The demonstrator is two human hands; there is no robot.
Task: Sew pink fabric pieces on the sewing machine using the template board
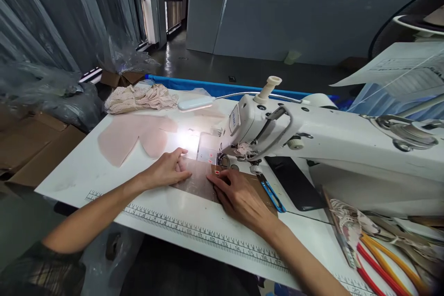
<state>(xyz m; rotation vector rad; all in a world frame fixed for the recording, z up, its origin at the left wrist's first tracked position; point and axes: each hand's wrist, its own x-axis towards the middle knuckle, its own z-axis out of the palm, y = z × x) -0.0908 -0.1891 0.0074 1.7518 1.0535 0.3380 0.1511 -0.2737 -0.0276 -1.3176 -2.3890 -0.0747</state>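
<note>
A sheer, pinkish-brown piece of fabric [197, 180] lies flat at the needle area of a white sewing machine [239, 125]. My left hand [166, 169] rests on its left side, thumb and forefinger spread apart. Close to the presser foot [219, 159], my right hand [239, 193] has its fingers bent together at the fabric's right part; the fingertips are partly hidden. A bright lamp glow falls on the bed just beyond my left fingers. Blue thread snips [272, 194] lie right of my right hand, beside a black phone [294, 182].
Pale pink cut pieces [120, 136] lie on the white table [76, 178] at left, behind them a tied beige bundle [140, 98]. A printed ruler [194, 236] follows the front edge. Scissors with red and yellow handles [381, 263] are at right. Cardboard boxes [41, 148] stand left.
</note>
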